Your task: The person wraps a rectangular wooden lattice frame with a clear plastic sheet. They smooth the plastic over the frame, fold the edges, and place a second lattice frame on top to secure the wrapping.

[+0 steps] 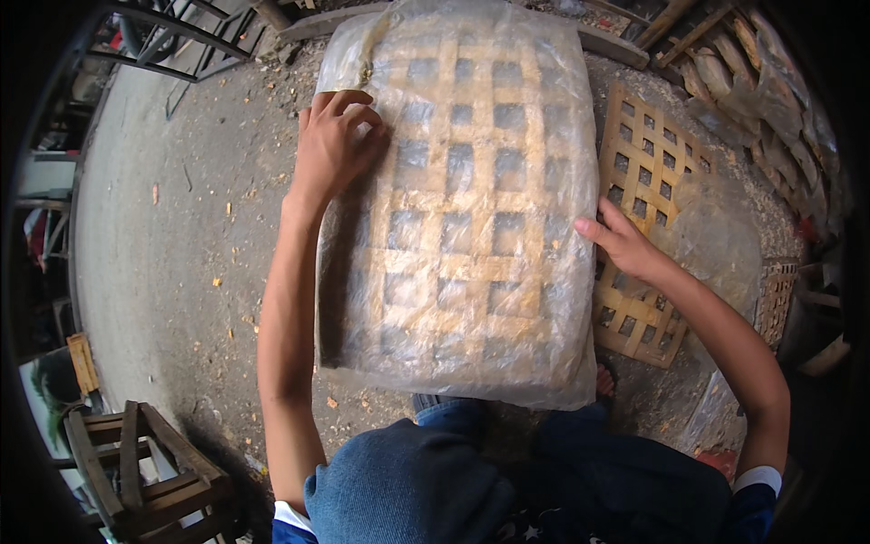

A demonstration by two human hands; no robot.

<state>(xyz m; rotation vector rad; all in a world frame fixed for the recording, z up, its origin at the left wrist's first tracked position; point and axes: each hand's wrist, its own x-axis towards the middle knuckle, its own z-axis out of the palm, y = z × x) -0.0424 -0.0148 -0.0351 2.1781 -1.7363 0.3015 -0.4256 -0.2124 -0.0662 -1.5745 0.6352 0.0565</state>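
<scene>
A large bundle wrapped in clear plastic film stands before me. Through the film shows a lattice of flat woven strips, probably bamboo, with square gaps. My left hand is at the bundle's upper left edge, its fingers curled and thumb blurred; whether it pinches the film cannot be told. Along the right edge, my right hand rests its thumb on the film, with its fingers at the side, holding the bundle. A gathered fold of film runs down near the top left corner.
Another woven lattice panel lies at the right, partly under loose plastic film. Stacked split wood or bark fills the upper right. A wooden crate-like frame stands lower left, a metal frame upper left. Scraps litter the concrete floor.
</scene>
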